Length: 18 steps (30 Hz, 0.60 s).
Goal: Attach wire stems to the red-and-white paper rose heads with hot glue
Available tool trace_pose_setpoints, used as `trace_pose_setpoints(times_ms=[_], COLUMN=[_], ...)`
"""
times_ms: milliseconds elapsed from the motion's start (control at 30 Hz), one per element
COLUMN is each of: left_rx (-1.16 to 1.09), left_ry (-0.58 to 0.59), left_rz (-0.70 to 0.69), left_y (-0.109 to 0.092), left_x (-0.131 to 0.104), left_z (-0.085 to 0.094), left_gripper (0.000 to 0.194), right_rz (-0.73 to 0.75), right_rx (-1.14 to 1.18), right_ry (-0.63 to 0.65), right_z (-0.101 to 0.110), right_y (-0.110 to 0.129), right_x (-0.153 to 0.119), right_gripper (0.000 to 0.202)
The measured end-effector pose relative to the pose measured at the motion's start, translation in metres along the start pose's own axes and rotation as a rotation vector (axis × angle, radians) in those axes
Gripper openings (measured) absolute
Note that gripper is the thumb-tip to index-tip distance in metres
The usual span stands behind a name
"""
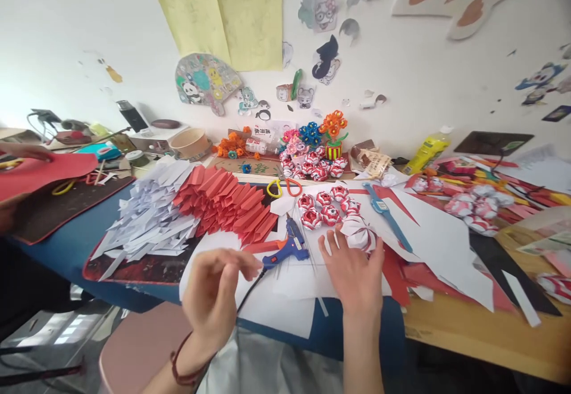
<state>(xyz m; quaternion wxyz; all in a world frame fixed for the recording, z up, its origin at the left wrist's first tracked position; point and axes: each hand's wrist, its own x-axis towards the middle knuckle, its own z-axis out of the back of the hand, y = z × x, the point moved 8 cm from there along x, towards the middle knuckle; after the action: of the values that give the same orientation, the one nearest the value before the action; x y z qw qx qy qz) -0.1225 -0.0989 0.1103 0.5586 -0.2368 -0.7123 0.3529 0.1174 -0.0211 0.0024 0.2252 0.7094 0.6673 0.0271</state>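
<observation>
My right hand (354, 272) is around a white paper flower with red streaks (358, 231), which sits between its thumb and index finger; the other fingers are spread. Just beyond it lie several red-and-white paper flowers (331, 215). My left hand (214, 296) is raised with loosely bent fingers, the thumb apart, and nothing visible in it. Its fingertips are close to the handle of a blue glue gun (285, 251), which lies on white paper (285, 313); whether they touch it I cannot tell.
Piles of folded white paper pieces (154, 209) and red paper pieces (227, 203) lie left. Yellow-and-red-handled scissors (274, 188) are behind. Right are a blue strap-like tool (388, 215), paper sheets (446, 251) and a yellow bottle (428, 149). Another person's hand (27, 151) holds red sheet material (53, 171).
</observation>
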Motion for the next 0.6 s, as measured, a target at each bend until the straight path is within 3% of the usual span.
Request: trace_pose_setpoints(times_ms=[133,400,600], left_rx=[-0.102,-0.108,-0.034], left_ry=[0.028,-0.001,0.183], left_rz=[0.134,0.175,0.217], left_y=[0.025,0.038,0.046], left_x=[0.017,0.003,-0.020], left_z=[-0.012,-0.016,-0.051], left_gripper=[0.004,0.005,0.016], right_rz=[-0.008,0.046,0.091], right_rx=[0.079,0.072,0.078], right_ry=[0.032,0.070,0.044], right_z=[-0.019,-0.035,-0.034], right_y=[-0.012,-0.014,-0.016], right_x=[-0.016,-0.039,-0.046], right_gripper=[0.039,0.039,0.038])
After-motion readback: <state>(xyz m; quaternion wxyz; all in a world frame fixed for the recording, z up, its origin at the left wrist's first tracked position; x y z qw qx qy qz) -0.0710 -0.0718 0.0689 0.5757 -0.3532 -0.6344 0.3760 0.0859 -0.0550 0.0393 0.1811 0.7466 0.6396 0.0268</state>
